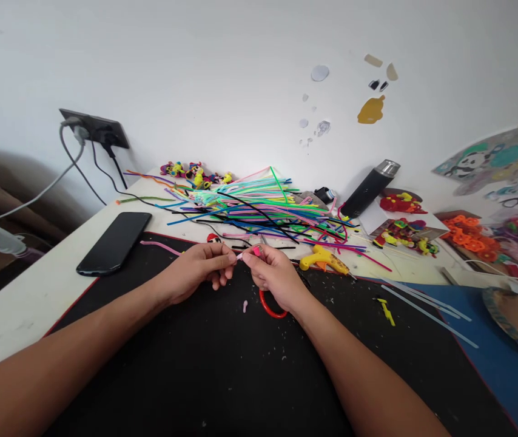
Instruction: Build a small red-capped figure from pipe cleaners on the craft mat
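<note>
My left hand (pixel 202 269) is closed in a pinch on a pale pink pipe cleaner (pixel 161 246) that trails off to the left over the black mat (pixel 222 376). My right hand (pixel 275 276) is closed too, pinching a small bright pink piece (pixel 256 250) right against the left fingertips. Under the right hand lies a pair of scissors with a red handle (pixel 272 309). A short pink offcut (pixel 244 306) rests on the mat just below both hands.
A heap of coloured pipe cleaners (pixel 259 209) lies behind the hands. A yellow glue gun (pixel 325 260) sits to the right, a black phone (pixel 114 243) to the left, a dark flask (pixel 370 188) at the back. Small craft figures (pixel 402 233) crowd the right side.
</note>
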Tool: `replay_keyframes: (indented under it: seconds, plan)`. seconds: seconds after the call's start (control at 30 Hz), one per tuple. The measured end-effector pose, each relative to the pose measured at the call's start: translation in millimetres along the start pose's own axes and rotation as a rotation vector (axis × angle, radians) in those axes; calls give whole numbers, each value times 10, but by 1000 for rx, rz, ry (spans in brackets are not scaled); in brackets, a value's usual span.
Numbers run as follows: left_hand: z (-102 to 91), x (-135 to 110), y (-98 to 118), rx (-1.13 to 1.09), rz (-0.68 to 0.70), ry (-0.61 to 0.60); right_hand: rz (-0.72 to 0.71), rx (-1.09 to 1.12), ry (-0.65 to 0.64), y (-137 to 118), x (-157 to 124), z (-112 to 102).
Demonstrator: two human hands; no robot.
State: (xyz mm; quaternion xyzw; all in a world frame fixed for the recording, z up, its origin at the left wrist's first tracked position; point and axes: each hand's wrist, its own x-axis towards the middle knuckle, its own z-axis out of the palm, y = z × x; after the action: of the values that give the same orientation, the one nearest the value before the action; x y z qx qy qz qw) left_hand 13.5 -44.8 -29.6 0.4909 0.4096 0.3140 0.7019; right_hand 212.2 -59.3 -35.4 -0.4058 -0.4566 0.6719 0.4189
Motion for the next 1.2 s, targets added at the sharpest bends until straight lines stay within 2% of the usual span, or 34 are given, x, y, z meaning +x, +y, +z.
replay_keyframes:
  seconds: [0.2, 0.57, 0.8, 1.2]
  plan:
    - [6, -4, 3, 126, 70, 4, -6, -18, 1, 15, 6, -16]
    - [2, -12, 20, 188, 70, -12, 9, -12, 14, -21, -7, 8]
    - [35, -18, 44, 157, 78, 33, -24, -17, 12, -1, 1, -6]
    - [24, -44, 32, -76, -63, -31, -41, -63, -39, -1, -10, -24]
